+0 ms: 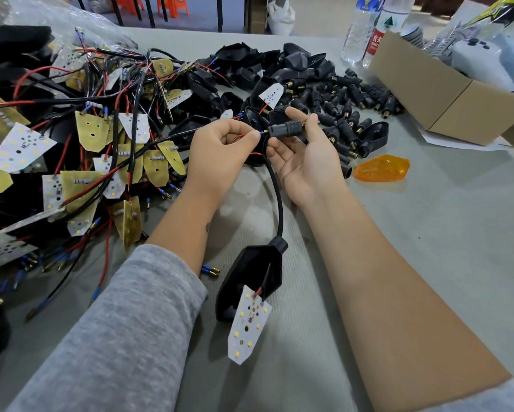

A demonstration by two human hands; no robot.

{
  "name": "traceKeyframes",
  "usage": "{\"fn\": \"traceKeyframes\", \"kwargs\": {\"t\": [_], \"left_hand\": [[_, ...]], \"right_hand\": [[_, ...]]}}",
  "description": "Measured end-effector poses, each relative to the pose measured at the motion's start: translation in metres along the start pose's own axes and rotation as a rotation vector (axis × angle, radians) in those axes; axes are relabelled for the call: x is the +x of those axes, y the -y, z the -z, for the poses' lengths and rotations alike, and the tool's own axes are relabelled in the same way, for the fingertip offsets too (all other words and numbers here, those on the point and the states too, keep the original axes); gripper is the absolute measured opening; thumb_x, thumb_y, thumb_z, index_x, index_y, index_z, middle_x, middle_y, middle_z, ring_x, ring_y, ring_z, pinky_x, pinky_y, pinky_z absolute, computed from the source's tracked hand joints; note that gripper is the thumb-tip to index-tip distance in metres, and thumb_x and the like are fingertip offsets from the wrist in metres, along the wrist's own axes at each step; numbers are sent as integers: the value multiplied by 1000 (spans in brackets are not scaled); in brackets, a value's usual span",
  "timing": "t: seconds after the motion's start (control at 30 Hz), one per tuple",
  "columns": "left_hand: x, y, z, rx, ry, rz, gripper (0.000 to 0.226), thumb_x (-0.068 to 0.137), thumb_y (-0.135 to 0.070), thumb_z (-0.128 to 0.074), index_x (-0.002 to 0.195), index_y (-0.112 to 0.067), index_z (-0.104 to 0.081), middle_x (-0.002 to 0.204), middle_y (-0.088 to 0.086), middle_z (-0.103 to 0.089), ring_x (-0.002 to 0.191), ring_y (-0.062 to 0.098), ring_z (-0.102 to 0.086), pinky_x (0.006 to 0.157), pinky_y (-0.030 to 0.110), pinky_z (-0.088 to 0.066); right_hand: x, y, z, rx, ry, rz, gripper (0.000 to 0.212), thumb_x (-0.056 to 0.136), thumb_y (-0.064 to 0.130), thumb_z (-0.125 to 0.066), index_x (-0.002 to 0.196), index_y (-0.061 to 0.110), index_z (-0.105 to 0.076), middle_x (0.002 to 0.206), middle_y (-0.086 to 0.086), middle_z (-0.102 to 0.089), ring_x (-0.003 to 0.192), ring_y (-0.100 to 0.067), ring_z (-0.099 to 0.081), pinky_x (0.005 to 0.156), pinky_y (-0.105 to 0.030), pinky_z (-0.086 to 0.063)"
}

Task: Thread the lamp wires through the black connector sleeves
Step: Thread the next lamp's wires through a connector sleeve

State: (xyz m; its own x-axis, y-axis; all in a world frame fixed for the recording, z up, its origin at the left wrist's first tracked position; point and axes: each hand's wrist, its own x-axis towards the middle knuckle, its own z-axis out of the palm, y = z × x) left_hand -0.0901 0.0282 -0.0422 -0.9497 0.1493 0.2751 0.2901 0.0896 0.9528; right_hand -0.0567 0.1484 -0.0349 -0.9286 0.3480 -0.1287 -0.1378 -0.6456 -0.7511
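Observation:
My right hand (303, 153) pinches a black connector sleeve (288, 126) between thumb and forefinger, held level above the table. My left hand (220, 147) pinches a thin red wire (244, 135) whose blue-tipped end meets the sleeve's left opening. A black sheathed cable (276, 191) curves down from between the hands to a black lamp housing (250, 278) lying near me, with a white LED board (248, 325) hanging from it on short wires.
A heap of LED boards with red and black wires (80, 144) fills the left. Loose black housings (264, 66) and connector sleeves (351, 99) lie behind the hands. An orange lens (382, 168), a cardboard box (446, 96) and water bottles (365, 28) stand right.

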Motion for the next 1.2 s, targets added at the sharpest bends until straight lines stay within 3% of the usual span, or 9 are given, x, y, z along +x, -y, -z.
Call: {"fn": "traceKeyframes", "kwargs": {"t": [0.23, 0.4, 0.67, 0.9, 1.03, 1.1, 1.2], "left_hand": [[2, 2, 3, -59, 4, 19, 4, 87, -18, -71, 84, -18, -73, 84, 10, -71, 78, 14, -63, 80, 28, -55], [3, 4, 5, -68, 10, 9, 7, 88, -21, -71, 81, -24, -73, 79, -1, -70, 78, 11, -63, 80, 23, -54], [1, 3, 4, -11, 66, -21, 14, 88, -9, -70, 81, -21, -70, 76, -4, -68, 73, 3, -60, 74, 16, -53], [0, 1, 5, -34, 54, -11, 7, 90, -20, -67, 87, -19, -73, 91, 15, -73, 88, 31, -69, 89, 43, -56], [1, 4, 6, -31, 49, -9, 9, 91, -26, -67, 84, -24, -73, 86, 12, -73, 78, 15, -65, 84, 36, -57], [2, 5, 6, -28, 41, 12, 13, 91, -28, -66, 81, -25, -73, 72, 0, -67, 67, 5, -58, 72, 25, -51], [3, 6, 5, -8, 60, 35, 24, 95, -30, -60, 75, -24, -71, 60, -17, -60, 59, -3, -52, 66, 16, -42]], "right_hand": [[1, 0, -1, -49, 7, 16, 39, 107, 34, -30, 99, 14, -62, 78, -9, -59, 60, -15, -60, 60, -25, -56], [2, -1, -1, -37, -22, 2, 39, 107, 32, -34, 95, 8, -62, 77, -9, -61, 58, -14, -63, 57, -24, -57], [-1, 0, -2, -34, -1, -7, 14, 101, 17, -50, 96, 6, -57, 78, -7, -59, 57, -11, -61, 60, -22, -57], [-2, -1, -2, -87, 20, 0, 9, 98, 15, -53, 93, 10, -57, 71, -4, -60, 52, -11, -59, 56, -22, -54], [-2, -2, -2, -113, 30, 4, 13, 99, 18, -52, 91, 9, -56, 67, -3, -60, 50, -10, -57, 53, -21, -52], [-2, -2, -3, -113, 31, -2, 14, 99, 19, -52, 90, 10, -56, 64, -1, -61, 49, -9, -58, 53, -21, -52], [-2, -3, -5, -89, 32, -14, 17, 99, 22, -54, 88, 10, -57, 62, -1, -62, 50, -8, -59, 53, -20, -53]]}}
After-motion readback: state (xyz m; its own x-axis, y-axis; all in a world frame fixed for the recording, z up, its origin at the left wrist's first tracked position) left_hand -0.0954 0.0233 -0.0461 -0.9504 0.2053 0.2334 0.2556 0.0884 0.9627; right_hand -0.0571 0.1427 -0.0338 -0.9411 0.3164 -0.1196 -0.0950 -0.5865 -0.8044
